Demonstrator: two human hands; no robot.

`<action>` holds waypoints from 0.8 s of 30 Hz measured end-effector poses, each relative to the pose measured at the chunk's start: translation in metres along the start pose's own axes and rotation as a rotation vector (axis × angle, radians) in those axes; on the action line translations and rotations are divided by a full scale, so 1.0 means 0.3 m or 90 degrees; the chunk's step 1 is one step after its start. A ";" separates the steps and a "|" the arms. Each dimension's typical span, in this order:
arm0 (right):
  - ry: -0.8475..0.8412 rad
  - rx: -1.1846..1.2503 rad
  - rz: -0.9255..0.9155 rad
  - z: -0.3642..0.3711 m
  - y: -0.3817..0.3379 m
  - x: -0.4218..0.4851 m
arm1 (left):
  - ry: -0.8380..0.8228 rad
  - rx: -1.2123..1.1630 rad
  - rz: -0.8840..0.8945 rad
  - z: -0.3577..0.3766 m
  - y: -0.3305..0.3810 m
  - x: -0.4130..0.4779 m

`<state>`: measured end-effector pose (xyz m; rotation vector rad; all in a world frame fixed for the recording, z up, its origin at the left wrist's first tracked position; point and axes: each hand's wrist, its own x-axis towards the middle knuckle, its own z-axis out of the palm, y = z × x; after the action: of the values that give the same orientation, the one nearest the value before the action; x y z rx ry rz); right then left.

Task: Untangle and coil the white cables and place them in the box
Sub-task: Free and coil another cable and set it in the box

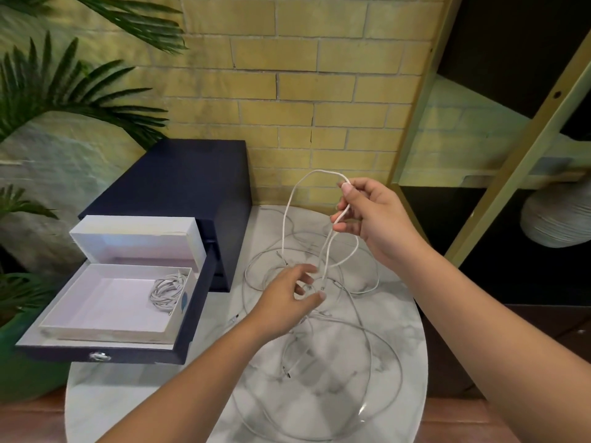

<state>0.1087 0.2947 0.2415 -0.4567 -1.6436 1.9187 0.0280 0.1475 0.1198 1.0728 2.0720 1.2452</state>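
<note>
The right hand (374,219) is raised over the marble surface (128,394), pinching a loop of white cable (289,203), while the left hand (287,292) below pinches the same cable lower down. More white cables (335,321) sprawl tangled on the surface. One coiled cable (168,290) lies in the open white box (105,329) at left.

Yellow brick wall (287,91), round marble table (319,394), dark shelving (511,219), palm plant (64,84).

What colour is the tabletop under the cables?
White marble with grey veining, on the round tabletop, clearest in the head view.
</note>
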 end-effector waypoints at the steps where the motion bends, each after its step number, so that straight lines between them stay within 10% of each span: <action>1: -0.004 0.009 -0.001 0.004 0.000 -0.001 | 0.000 0.037 0.011 0.002 0.004 0.004; 12: 0.159 -0.307 -0.126 -0.093 0.165 -0.079 | 0.054 -0.332 -0.038 -0.082 0.150 0.034; 19: -0.241 -0.641 0.002 -0.125 0.303 -0.087 | 0.104 -0.432 -0.007 -0.125 0.245 0.049; 24: -0.179 -0.527 0.082 -0.117 0.325 -0.054 | 0.123 -0.459 -0.028 -0.122 0.223 0.052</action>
<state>0.1232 0.3038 0.1381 -0.6311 -2.6337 1.3418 0.0172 0.1604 0.1959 0.5830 1.5302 1.9162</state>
